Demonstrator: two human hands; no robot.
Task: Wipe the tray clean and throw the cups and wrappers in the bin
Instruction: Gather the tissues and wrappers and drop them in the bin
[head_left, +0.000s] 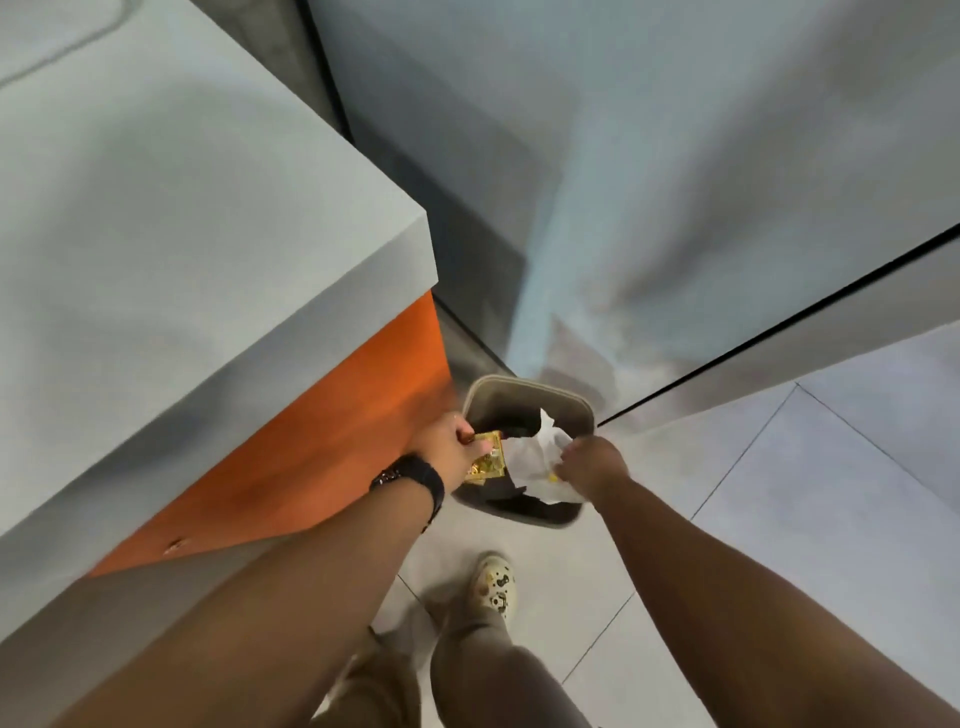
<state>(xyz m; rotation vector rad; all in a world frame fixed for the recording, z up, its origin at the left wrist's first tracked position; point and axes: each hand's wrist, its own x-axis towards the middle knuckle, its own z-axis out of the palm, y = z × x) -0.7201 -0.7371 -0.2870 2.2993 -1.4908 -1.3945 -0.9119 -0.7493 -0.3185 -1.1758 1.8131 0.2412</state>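
Grey floor tiles surround the bin (524, 387). Left hand (445, 449) pinches a gold wrapper (485, 457) by its edge, right hand (592, 465) grips white paper (535, 452) — both light, crinkly, likely slippery — over the bin's mouth.

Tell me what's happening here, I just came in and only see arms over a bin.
A person is standing over a small bin on the floor beside an orange-sided counter. Their left hand holds a gold wrapper above the opening, and their right hand grips crumpled white paper over it. Neither piece has been let go.
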